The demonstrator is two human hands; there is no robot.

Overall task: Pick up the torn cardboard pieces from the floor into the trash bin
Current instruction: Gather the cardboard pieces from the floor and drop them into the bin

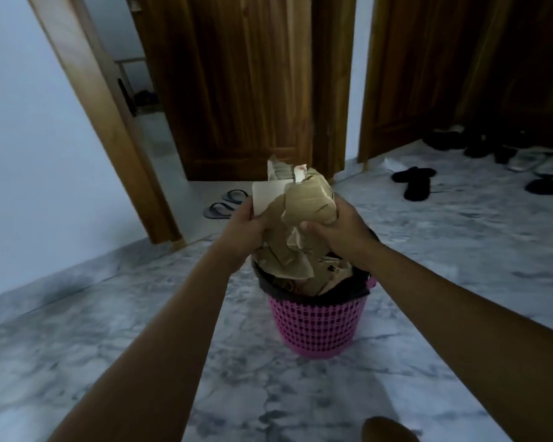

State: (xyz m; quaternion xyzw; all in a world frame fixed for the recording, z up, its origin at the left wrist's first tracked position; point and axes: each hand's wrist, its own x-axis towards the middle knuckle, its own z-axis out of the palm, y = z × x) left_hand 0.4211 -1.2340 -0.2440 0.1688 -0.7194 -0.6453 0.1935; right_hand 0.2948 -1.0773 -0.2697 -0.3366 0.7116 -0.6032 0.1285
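A pink perforated trash bin with a black liner stands on the marble floor in the middle of the view. Torn cardboard pieces are bunched in a brown and white bundle directly above the bin's mouth. My left hand grips the bundle from the left and my right hand grips it from the right. More torn pieces lie inside the bin, reaching up to its rim under the bundle.
Grey marble floor all around. Flip-flops lie by the open doorway behind the bin. Black slippers and several more shoes sit at the right by wooden doors. A white wall is at the left.
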